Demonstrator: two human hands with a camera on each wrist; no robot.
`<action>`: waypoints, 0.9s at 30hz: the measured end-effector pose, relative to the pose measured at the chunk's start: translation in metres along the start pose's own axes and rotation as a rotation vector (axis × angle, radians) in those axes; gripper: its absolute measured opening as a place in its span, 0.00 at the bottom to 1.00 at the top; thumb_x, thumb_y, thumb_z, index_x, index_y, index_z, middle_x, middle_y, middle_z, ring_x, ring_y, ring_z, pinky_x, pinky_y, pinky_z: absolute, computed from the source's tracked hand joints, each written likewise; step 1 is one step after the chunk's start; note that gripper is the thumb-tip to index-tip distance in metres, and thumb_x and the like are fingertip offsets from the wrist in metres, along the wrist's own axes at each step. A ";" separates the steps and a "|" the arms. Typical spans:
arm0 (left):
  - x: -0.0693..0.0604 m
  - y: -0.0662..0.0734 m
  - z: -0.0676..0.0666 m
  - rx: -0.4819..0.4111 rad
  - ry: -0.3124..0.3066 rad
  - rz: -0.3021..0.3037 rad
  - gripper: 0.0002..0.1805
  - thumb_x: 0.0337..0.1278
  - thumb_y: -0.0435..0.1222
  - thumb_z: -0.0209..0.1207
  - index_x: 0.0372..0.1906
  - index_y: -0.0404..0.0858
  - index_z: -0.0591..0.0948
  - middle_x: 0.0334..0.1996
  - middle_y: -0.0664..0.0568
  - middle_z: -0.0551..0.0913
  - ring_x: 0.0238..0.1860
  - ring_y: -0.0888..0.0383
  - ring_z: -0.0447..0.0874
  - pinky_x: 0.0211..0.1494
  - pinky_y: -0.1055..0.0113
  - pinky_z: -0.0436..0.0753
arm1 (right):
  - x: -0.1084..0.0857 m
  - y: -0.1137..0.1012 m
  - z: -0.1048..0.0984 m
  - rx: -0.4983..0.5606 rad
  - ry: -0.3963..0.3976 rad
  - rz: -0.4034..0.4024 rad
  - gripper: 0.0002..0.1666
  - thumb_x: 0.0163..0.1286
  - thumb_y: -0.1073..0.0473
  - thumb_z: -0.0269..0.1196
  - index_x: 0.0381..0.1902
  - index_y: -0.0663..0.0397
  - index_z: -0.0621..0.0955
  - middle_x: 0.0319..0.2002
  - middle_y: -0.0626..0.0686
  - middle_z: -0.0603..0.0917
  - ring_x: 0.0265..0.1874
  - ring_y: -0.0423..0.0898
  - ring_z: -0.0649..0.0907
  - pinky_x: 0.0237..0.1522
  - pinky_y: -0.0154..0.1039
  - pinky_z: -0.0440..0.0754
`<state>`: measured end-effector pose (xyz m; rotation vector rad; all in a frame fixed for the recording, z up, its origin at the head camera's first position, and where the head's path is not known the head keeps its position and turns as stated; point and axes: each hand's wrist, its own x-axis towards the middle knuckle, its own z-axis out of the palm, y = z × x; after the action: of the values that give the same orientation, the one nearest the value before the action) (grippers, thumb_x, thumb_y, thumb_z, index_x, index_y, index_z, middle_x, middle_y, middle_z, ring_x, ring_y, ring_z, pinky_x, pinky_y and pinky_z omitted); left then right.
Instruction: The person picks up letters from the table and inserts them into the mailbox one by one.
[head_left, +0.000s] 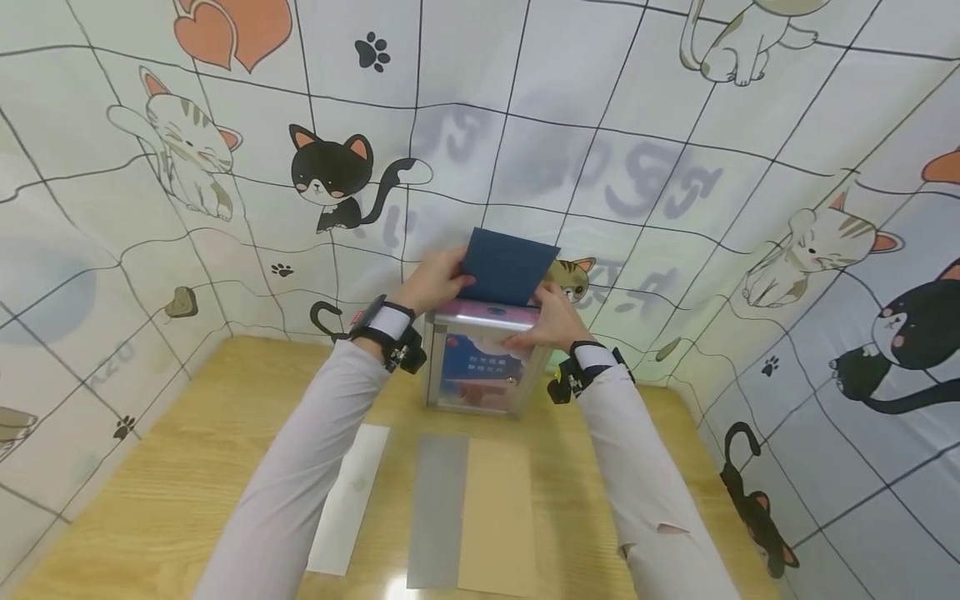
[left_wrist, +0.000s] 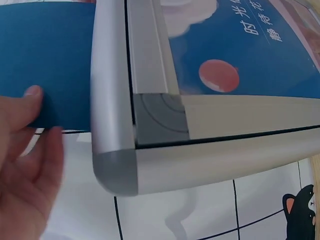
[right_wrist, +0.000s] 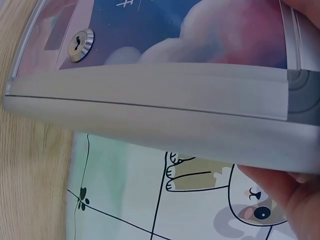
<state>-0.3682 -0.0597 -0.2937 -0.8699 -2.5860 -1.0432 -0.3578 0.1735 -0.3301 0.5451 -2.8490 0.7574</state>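
A dark blue card (head_left: pixel 510 265) stands upright at the top of a metal-framed lockable box (head_left: pixel 472 403). Its lower edge meets the box top; whether part of it is inside a slot is hidden. My left hand (head_left: pixel 432 282) pinches the card's left side, thumb on the near face, as the left wrist view also shows. With the thumb on the front and fingers behind, my right hand (head_left: pixel 557 321) grips the box's upper right corner. The box front carries a printed blue and pink panel (left_wrist: pixel 240 55) and a round key lock (right_wrist: pixel 80 44).
On the wooden table (head_left: pixel 615 500) before the box lie a white strip (head_left: pixel 348 504), a grey sheet (head_left: pixel 437 510) and a tan sheet (head_left: pixel 497 517). A cloth with cat drawings (head_left: pixel 480 158) hangs close behind the box and along both sides.
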 end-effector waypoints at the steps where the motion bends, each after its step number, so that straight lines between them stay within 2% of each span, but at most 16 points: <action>1: 0.000 0.000 0.001 -0.002 -0.016 -0.020 0.16 0.56 0.30 0.56 0.51 0.32 0.73 0.46 0.40 0.79 0.47 0.49 0.79 0.50 0.62 0.77 | 0.000 0.000 0.000 0.002 -0.007 0.004 0.57 0.25 0.42 0.78 0.56 0.59 0.72 0.55 0.62 0.67 0.48 0.54 0.70 0.49 0.50 0.73; 5: 0.000 0.001 0.004 -0.003 -0.077 -0.100 0.14 0.56 0.31 0.56 0.47 0.29 0.73 0.43 0.38 0.79 0.45 0.47 0.78 0.50 0.60 0.76 | 0.000 0.001 0.001 0.014 -0.018 0.021 0.59 0.25 0.41 0.78 0.58 0.57 0.71 0.57 0.61 0.65 0.47 0.53 0.70 0.48 0.49 0.73; 10: 0.002 -0.003 0.005 0.021 -0.113 -0.133 0.13 0.57 0.33 0.56 0.44 0.29 0.73 0.41 0.39 0.79 0.43 0.48 0.78 0.48 0.59 0.77 | 0.001 0.002 0.001 0.027 -0.021 0.011 0.59 0.25 0.42 0.78 0.59 0.54 0.71 0.57 0.60 0.65 0.48 0.52 0.69 0.48 0.49 0.73; 14: 0.005 -0.001 -0.005 0.015 -0.150 -0.153 0.13 0.61 0.34 0.52 0.46 0.29 0.72 0.40 0.38 0.78 0.41 0.47 0.77 0.44 0.59 0.77 | 0.001 0.002 0.000 0.001 -0.020 0.004 0.61 0.26 0.40 0.77 0.61 0.56 0.68 0.58 0.61 0.64 0.48 0.53 0.69 0.48 0.50 0.73; 17: 0.011 0.005 -0.018 0.027 -0.146 -0.142 0.13 0.62 0.34 0.50 0.47 0.28 0.71 0.39 0.38 0.77 0.39 0.47 0.76 0.43 0.58 0.76 | 0.002 0.002 -0.001 -0.017 -0.016 0.004 0.63 0.27 0.39 0.77 0.63 0.53 0.67 0.58 0.60 0.64 0.48 0.53 0.69 0.48 0.50 0.73; 19: 0.015 0.009 -0.025 0.026 -0.134 -0.138 0.14 0.63 0.33 0.50 0.48 0.27 0.70 0.40 0.38 0.76 0.41 0.47 0.75 0.46 0.57 0.75 | 0.001 0.001 -0.002 -0.013 -0.016 0.002 0.63 0.26 0.39 0.77 0.64 0.50 0.66 0.57 0.59 0.65 0.47 0.52 0.69 0.47 0.50 0.73; 22: 0.020 0.014 -0.031 0.025 -0.140 -0.171 0.15 0.64 0.35 0.48 0.49 0.27 0.70 0.41 0.38 0.75 0.43 0.47 0.74 0.49 0.56 0.73 | 0.000 -0.001 -0.002 -0.008 -0.016 0.004 0.65 0.26 0.39 0.77 0.65 0.50 0.65 0.55 0.58 0.65 0.45 0.52 0.70 0.45 0.49 0.74; 25: 0.023 0.016 -0.029 0.049 -0.150 -0.192 0.18 0.65 0.36 0.47 0.52 0.26 0.68 0.41 0.37 0.75 0.44 0.46 0.74 0.51 0.56 0.72 | -0.001 -0.002 -0.002 -0.009 -0.023 0.006 0.65 0.27 0.39 0.77 0.66 0.52 0.64 0.54 0.58 0.65 0.45 0.52 0.70 0.44 0.48 0.74; 27: 0.024 0.014 -0.024 0.080 -0.155 -0.193 0.22 0.65 0.37 0.47 0.56 0.24 0.66 0.47 0.34 0.74 0.50 0.44 0.72 0.56 0.56 0.70 | -0.001 -0.003 -0.001 -0.014 -0.027 0.004 0.64 0.27 0.39 0.76 0.65 0.52 0.64 0.54 0.58 0.65 0.45 0.51 0.69 0.44 0.47 0.74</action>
<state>-0.3792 -0.0572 -0.2587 -0.7195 -2.8672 -0.9451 -0.3555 0.1726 -0.3280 0.5521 -2.8786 0.7358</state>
